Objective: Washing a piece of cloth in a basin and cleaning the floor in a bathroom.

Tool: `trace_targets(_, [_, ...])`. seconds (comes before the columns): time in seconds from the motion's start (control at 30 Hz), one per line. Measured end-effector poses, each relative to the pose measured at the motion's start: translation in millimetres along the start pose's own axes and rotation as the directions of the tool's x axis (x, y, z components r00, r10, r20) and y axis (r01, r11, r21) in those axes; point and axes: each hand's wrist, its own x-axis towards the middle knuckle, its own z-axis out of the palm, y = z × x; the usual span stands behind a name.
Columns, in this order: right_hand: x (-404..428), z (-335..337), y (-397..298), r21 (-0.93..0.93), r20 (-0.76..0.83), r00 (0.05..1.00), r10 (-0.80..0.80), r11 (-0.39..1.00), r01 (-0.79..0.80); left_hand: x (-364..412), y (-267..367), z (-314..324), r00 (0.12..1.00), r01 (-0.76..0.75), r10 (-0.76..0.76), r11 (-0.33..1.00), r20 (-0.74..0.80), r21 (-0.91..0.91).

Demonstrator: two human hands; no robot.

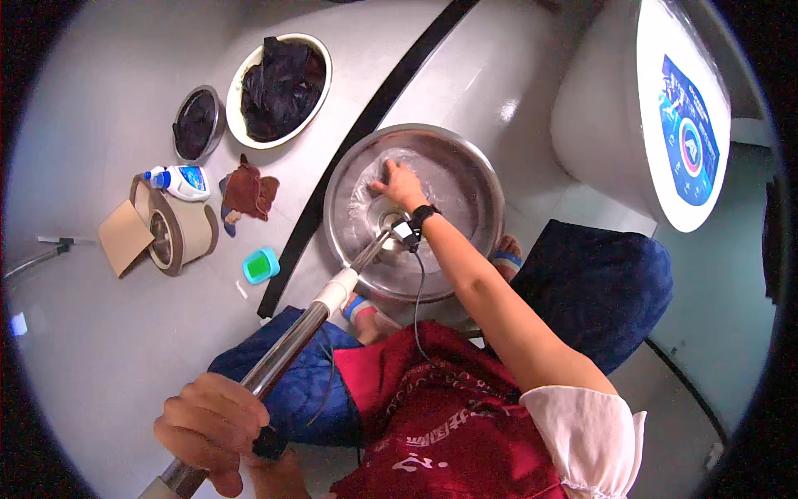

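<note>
A large stainless steel basin [464,153] stands on the floor between my feet, with clear liquid, apparently water, inside. Into it reaches my right hand [401,185], fingers spread and nothing held. A black wrist device [426,213] and a small cabled unit [406,232] are near that wrist. My left hand [212,418] is closed around a metal pole [293,340] with a white collar, whose far end comes down over the basin to a round, pale head [391,219]. Whether that head touches the basin's bottom cannot be told.
Left on the floor are a white basin [323,93] and a metal bowl [219,118] of dark cloth, a brown cloth [246,187], detergent bottles [187,182], a beige bucket [190,234] and a turquoise soap box [260,266]. A white washing machine [598,118] stands right.
</note>
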Motion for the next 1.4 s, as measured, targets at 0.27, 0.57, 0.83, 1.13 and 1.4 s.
trace_targets(0.27, [7.4,37.9,15.4,0.029,0.164,0.973,-0.165,0.986,0.162,-4.9,-12.0,6.1,0.995,-0.008,0.013,0.998,-0.094,0.059])
trace_targets(0.57, [-89.1,-12.7,38.4,-0.112,-0.008,0.85,-0.527,0.845,0.523,-3.4,-10.5,-10.7,1.0,0.014,-0.013,1.0,-0.022,0.021])
trace_targets(0.83, [-35.7,-16.4,35.2,0.097,0.34,0.871,-0.356,0.934,0.343,12.2,-23.5,-12.1,0.974,0.108,-0.071,0.98,0.214,-0.168])
trace_targets(1.13, [-49.4,-10.0,29.3,0.137,0.045,0.887,-0.46,0.882,0.45,-1.2,-23.7,23.1,0.985,0.135,-0.131,0.99,-0.109,0.035])
trace_targets(1.4, [-98.0,-10.8,31.7,-0.063,-0.074,0.892,-0.446,0.895,0.442,-6.5,-16.2,22.3,0.979,0.203,-0.202,0.979,0.03,-0.022])
